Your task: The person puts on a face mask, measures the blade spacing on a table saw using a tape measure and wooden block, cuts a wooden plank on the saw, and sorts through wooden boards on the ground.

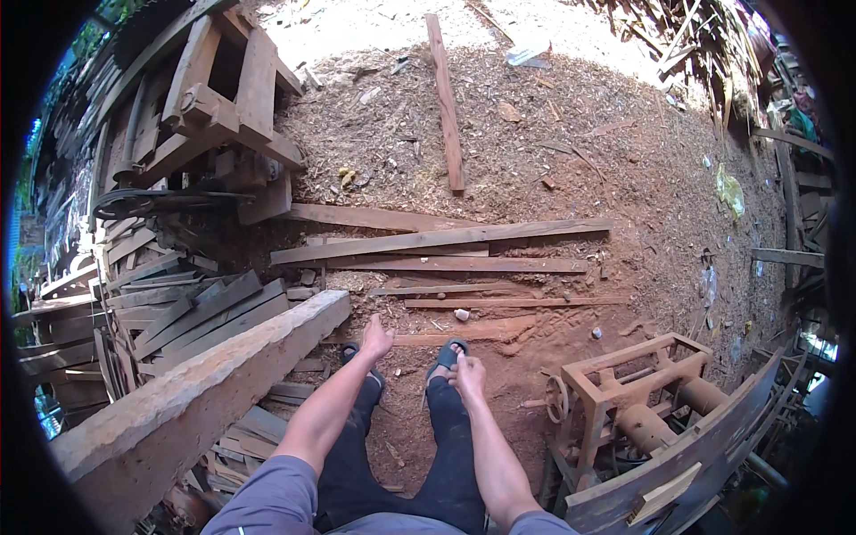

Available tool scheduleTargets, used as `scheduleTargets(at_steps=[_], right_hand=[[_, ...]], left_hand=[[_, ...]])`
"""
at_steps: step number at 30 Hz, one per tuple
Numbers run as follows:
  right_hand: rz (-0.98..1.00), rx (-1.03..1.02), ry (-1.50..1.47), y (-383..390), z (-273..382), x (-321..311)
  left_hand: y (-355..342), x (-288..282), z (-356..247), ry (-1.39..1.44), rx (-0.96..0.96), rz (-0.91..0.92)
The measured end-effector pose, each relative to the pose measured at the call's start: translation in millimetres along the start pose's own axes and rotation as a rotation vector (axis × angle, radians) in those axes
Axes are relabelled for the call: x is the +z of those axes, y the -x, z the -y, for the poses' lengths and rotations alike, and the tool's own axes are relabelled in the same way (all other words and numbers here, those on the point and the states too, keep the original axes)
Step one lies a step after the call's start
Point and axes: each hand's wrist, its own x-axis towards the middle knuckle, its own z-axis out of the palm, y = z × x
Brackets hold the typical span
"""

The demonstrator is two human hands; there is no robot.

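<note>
My left hand (376, 339) hangs in the air above my left sandal, just right of the end of a thick, rough-edged timber beam (223, 366). Its thumb stands apart from the loosely bent fingers, and nothing shows in it. Over my right sandal (454, 346) is my right hand (468, 373), its fingers curled in and no object visible in them. Past my feet, several long wooden planks (446, 239) lie roughly crosswise on the dusty ground. A small pale lump (461, 314) sits near the closest of them.
At right stands a rusty metal machine frame (624, 383) with a handwheel (557, 399), beside a large board (678, 446). Stacked wood offcuts (205, 312) fill the left, below a wooden stand (223, 107) with a belt. One plank (445, 102) lies lengthwise ahead on wood chips.
</note>
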Motion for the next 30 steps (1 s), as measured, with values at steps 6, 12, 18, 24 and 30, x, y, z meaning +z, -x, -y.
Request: scheduleTargets(at_steps=[6,12,18,24,30], right_hand=[[-0.087,0.185,0.04,-48,-105,-2],[0.083,-0.19,-0.008,-78,-39,38],[0.128,-0.171,0.068,-90,-37,51],[0.146,-0.099,0.048,-102,-32,65],[0.108,-0.034,-0.054,-110,-36,65]], left_hand=[[-196,44,40,-0.252,0.201,-0.271],[-328,11,79,-0.676,0.164,-0.408],[-370,-2,101,-0.789,0.199,-0.349],[-335,2,52,-0.69,0.569,-0.339],[-289,-6,-29,-0.337,0.728,0.104]])
